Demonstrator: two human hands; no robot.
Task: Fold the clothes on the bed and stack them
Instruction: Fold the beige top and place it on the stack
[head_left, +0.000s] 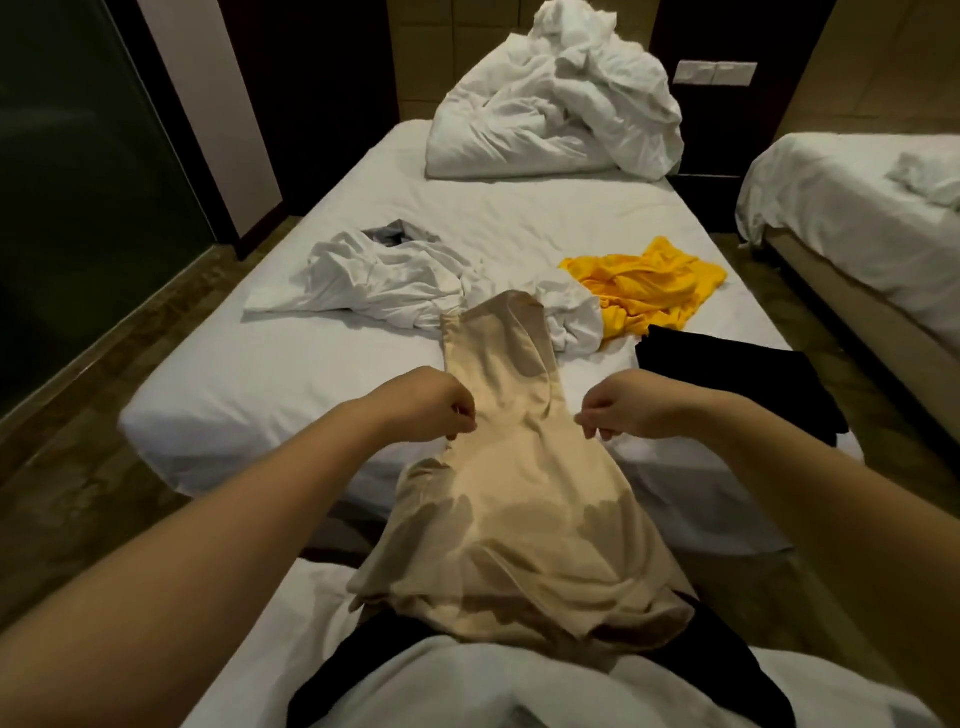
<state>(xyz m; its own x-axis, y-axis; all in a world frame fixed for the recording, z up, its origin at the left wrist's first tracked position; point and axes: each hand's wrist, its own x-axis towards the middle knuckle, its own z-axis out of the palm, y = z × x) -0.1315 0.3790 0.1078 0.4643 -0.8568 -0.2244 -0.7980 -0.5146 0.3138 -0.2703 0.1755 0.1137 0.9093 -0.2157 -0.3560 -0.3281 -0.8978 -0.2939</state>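
Beige in colour, the garment (511, 499) hangs between our fingers (464, 415): our left hand (426, 405) and right hand (628, 408) each pinch one side edge, fingers curled. Beyond the fingers, on the bed (260, 374), lie white clothes (384, 283), a yellow top (647, 291) and black clothing (727, 371).

— How many beds?
— Two: the bed (519, 218) with the clothes, and a second bed (831, 208) at the right.
— Garments?
— One beige garment (519, 493), one yellow garment (649, 286), one black garment (727, 374), one grey piece (395, 233). The white clothes (384, 280) lie in two crumpled heaps; I cannot count the pieces.
— Anything else?
— One heaped duvet (556, 119), one switch panel (714, 73), and two hands: left hand (431, 405), right hand (618, 410)
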